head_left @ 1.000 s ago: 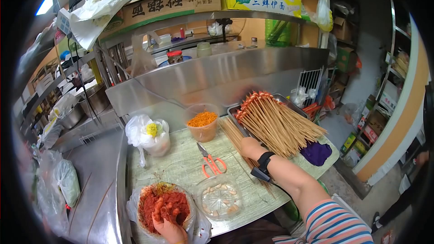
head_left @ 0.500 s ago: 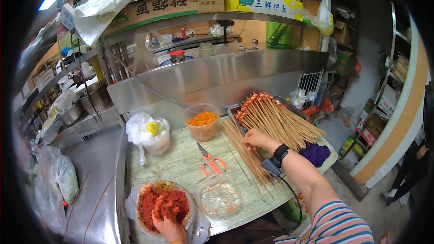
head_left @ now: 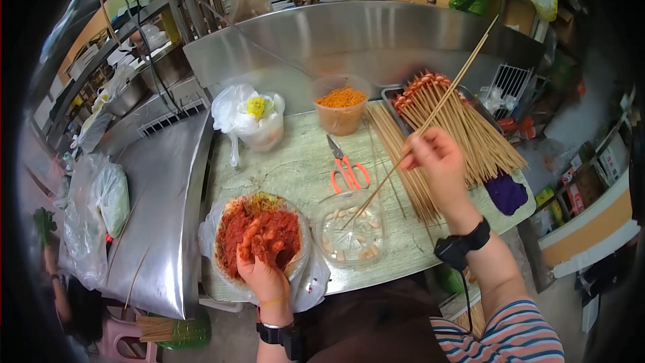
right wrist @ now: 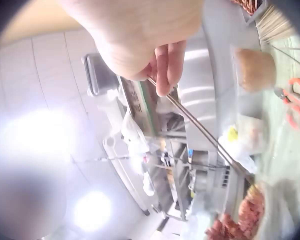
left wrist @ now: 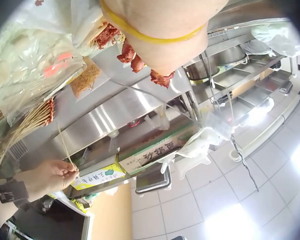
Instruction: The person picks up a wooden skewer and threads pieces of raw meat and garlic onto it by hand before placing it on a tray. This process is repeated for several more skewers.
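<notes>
In the head view, my left hand point(head_left: 265, 282) is at the near side of a bag-lined bowl of red paste point(head_left: 232, 228), its fingers smeared red and curled round lumpy red-coated food point(head_left: 258, 240). My right hand point(head_left: 440, 161) pinches thin wooden sticks point(head_left: 463, 70) between thumb and fingers, above a row of loose skewers point(head_left: 396, 151). The sticks slant down left, over a clear tub with pale pieces point(head_left: 349, 252). From the right wrist view, the held sticks point(right wrist: 205, 132) point at the red-coated food point(right wrist: 252, 207); whether they touch cannot be told.
Orange-handled scissors point(head_left: 349, 173) lie beyond the clear tub. Behind stand a tub of orange shreds point(head_left: 339, 117) and a white-bagged container point(head_left: 259, 128). A tray of red-tipped skewers point(head_left: 463, 128) and a purple cloth point(head_left: 507, 193) are at right. A metal counter point(head_left: 164, 215) adjoins at left.
My right hand has lifted off the loose skewers with sticks pinched in its fingers, one end swung toward the bowl. The head view has tilted down. My left hand stays at the bowl.
</notes>
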Demonstrator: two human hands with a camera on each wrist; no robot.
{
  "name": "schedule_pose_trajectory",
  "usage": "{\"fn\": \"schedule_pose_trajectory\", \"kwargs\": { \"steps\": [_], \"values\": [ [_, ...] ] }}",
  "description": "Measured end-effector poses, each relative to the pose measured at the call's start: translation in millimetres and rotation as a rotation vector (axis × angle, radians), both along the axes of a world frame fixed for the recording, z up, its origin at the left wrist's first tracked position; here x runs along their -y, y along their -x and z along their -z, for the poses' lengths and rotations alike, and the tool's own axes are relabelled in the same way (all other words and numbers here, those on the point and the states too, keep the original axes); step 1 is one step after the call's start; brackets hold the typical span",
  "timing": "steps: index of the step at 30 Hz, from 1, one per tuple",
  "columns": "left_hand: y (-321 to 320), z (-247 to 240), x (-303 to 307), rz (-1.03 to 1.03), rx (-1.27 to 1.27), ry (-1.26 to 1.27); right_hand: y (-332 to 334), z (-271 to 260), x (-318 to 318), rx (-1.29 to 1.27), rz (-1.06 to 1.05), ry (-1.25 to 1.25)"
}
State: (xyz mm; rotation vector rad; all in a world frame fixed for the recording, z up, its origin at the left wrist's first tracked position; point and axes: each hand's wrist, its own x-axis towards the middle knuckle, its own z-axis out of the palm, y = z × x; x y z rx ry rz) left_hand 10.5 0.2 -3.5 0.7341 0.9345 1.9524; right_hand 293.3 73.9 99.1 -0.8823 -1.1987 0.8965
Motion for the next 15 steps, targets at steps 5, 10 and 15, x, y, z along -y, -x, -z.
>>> {"fn": "schedule_pose_trajectory", "kwargs": {
  "steps": [5,10,15],
  "values": [
    [16.4,-20.9,8.6,0.001,0.174,-0.027,36.7,47.4,23.9,0.012,-0.205,0.03],
    [55.1,-44.9,16.3,-0.112,-0.067,-0.054,35.5,58.7,41.4,0.305,-0.26,0.065],
    [73.8,-27.6,22.6,-0.106,-0.347,0.147,21.3,41.5,54.4,0.464,-0.4,0.161]
  ]
}}
